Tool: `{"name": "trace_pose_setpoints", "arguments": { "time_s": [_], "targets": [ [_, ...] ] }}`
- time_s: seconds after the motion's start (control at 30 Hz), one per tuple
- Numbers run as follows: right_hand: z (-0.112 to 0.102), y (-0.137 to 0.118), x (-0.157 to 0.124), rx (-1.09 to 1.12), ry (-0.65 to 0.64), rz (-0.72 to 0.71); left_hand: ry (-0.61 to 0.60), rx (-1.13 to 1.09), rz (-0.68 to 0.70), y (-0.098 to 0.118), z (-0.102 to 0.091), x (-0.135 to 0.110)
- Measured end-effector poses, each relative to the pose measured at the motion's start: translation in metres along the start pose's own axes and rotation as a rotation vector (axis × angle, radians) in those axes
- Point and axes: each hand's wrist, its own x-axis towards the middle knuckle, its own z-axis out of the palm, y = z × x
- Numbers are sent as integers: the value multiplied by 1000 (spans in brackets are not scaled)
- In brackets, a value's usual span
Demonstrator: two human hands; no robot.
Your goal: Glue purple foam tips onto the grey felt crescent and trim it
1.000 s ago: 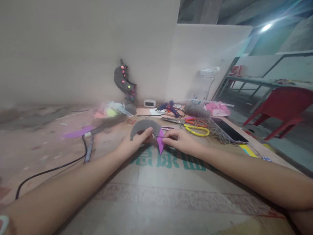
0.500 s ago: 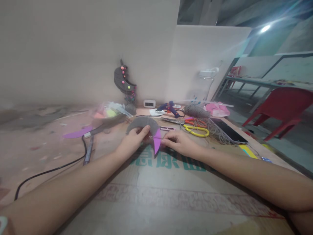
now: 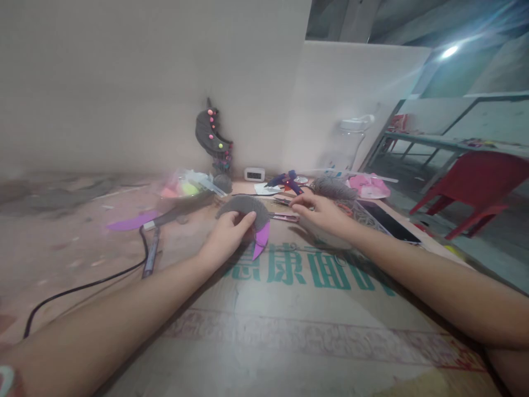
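My left hand (image 3: 226,237) grips a crescent-shaped piece wrapped in grey yarn (image 3: 243,207), whose bare purple tip (image 3: 260,239) points down over the cardboard sheet (image 3: 289,309). My right hand (image 3: 320,212) is stretched forward over the scissors and the tangle of grey yarn (image 3: 334,189), fingers extended and apart, with nothing visibly in them. A blue glue gun (image 3: 285,180) lies just beyond its fingertips.
A finished grey crescent with coloured beads (image 3: 210,135) leans on the wall. A black cable (image 3: 103,278), a purple cut-out (image 3: 128,222), a bag of coloured bits (image 3: 184,187), a small clock (image 3: 253,174), a phone (image 3: 386,220) and a red chair (image 3: 479,184) surround the work spot.
My right hand let go of the purple tip and reached forward to the tools. The left hand kept the crescent and shifted it slightly away.
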Motion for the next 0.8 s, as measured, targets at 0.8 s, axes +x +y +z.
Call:
{"name": "trace_pose_setpoints", "arguments": {
  "time_s": [0.8],
  "targets": [
    [17,61,112,-68,112,344,-10,-132,-71,-5,4,3]
  ]
}}
